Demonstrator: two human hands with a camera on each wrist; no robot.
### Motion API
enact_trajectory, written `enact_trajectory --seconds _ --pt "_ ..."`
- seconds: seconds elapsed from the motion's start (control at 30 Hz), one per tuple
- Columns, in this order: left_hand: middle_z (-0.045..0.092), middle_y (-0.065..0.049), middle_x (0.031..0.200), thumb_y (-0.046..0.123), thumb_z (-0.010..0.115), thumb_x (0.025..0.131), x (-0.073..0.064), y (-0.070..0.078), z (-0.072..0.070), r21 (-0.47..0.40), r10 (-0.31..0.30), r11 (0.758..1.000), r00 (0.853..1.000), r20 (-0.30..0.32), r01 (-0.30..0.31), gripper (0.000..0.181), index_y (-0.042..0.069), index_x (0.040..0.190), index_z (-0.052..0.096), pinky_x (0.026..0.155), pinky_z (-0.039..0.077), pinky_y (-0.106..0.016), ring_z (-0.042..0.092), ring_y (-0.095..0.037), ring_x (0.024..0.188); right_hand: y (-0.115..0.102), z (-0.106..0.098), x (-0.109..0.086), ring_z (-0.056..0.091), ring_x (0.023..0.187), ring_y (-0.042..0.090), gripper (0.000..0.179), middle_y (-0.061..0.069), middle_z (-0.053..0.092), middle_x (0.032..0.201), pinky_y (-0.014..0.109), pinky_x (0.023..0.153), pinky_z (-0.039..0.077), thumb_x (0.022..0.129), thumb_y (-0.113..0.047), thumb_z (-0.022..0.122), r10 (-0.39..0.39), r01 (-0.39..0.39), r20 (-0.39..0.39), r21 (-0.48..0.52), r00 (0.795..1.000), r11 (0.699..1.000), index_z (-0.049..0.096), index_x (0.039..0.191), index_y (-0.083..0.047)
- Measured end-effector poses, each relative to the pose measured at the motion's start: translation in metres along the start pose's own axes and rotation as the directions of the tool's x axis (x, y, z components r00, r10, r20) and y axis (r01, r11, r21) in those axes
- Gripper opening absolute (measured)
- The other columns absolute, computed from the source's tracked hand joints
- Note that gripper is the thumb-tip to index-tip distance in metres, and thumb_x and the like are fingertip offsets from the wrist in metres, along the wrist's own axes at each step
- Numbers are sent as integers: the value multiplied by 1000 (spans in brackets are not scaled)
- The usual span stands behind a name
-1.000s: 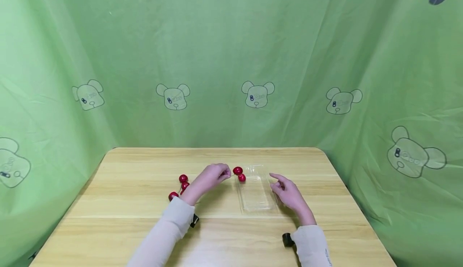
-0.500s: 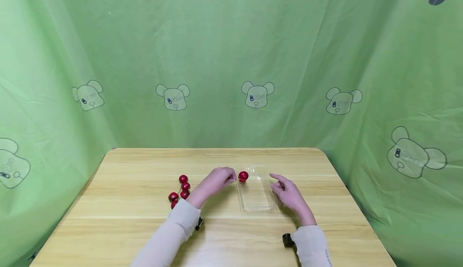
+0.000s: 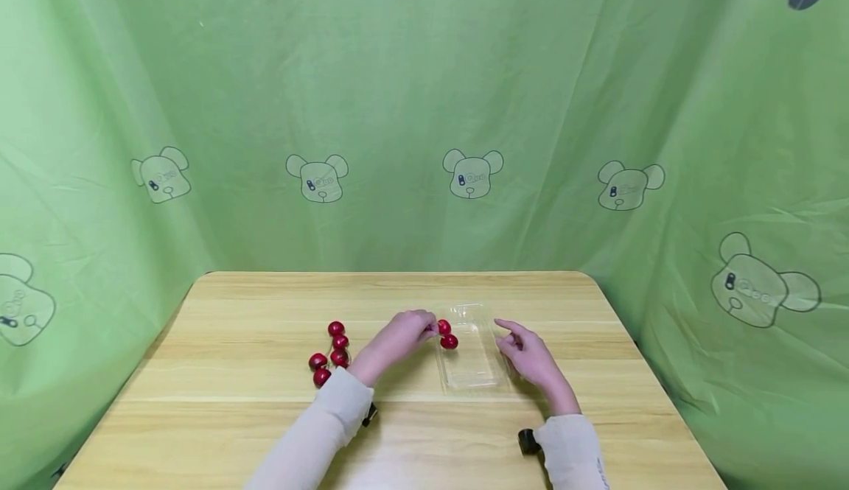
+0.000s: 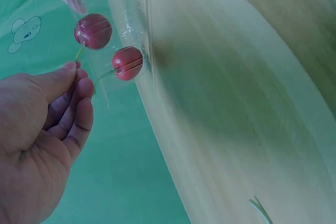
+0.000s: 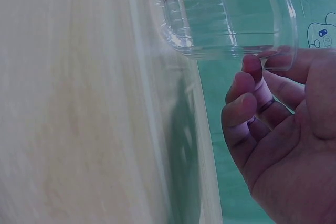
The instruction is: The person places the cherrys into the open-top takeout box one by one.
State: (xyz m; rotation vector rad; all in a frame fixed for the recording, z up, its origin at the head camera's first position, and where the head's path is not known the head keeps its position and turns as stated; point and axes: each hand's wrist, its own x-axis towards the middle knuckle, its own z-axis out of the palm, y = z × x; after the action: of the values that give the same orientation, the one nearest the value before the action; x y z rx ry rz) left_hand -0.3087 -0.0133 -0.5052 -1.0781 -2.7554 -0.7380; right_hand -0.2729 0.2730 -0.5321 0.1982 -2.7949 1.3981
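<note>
My left hand (image 3: pixel 406 329) pinches the thin green stems of two red cherries (image 3: pixel 449 342) between thumb and fingertips. In the left wrist view, both cherries (image 4: pixel 93 31) show through the clear plastic wall, one on each stem. They are at the left side of a clear plastic container (image 3: pixel 472 384), toward its far end. My right hand (image 3: pixel 530 357) holds the container's right side; in the right wrist view its thumb and fingertips pinch the container's rim (image 5: pixel 291 30), while the other fingers (image 5: pixel 239 109) curl below it.
Left of my left forearm, several more red cherries (image 3: pixel 318 361) with stems lie on the wooden table (image 3: pixel 219 431). A green curtain (image 3: pixel 398 232) with bear prints hangs behind the table and along both sides. Black wrist cameras (image 3: pixel 528 441) sit on both wrists.
My left hand has moved right and slightly nearer, bringing the two cherries from the container's far left corner further down along its left side. The right hand has stayed in place.
</note>
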Motion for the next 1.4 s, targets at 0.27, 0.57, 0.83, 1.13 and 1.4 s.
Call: enact_trajectory --seconds 0.27,0.57,0.83,1.13,1.4 --pt "70 1 88 9 69 98 2 1 6 66 1 998 998 -59 3 4 10 94 71 78 55 -19 63 -9 81 0 -1 -1 51 65 13 46 10 64 91 27 59 46 105 -14 61 -4 4 4 7 1000 1000 51 149 -1" --pt "72 -1 89 1 71 95 4 4 13 66 -7 998 995 -99 13 8 9 93 72 76 55 -17 66 -11 82 3 0 -1 53 66 13 46 10 64 91 27 60 47 105 -14 60 7 -7 8 22 1000 1000 51 149 -3" --pt "75 -2 91 3 75 93 5 2 15 13 -30 999 990 -137 32 7 10 93 74 78 57 -19 69 -12 84 4 0 0 52 65 13 46 9 64 89 27 59 47 105 -13 60 3 -4 7 19 1000 1000 52 149 -3" --pt "76 -2 92 6 76 93 6 1 16 -1 -48 999 987 -151 49 5 11 92 75 81 58 -21 71 -13 86 2 0 0 52 64 12 46 10 64 89 26 57 47 105 -12 61 0 0 -1 22 1000 1000 52 148 -1" --pt "75 -2 90 5 76 92 6 1 17 -4 -48 999 986 -157 48 5 10 93 76 79 58 -20 69 -12 83 1 0 0 52 66 13 46 11 64 90 26 60 46 105 -11 61 -1 1 -2 8 1000 1000 52 148 -1"
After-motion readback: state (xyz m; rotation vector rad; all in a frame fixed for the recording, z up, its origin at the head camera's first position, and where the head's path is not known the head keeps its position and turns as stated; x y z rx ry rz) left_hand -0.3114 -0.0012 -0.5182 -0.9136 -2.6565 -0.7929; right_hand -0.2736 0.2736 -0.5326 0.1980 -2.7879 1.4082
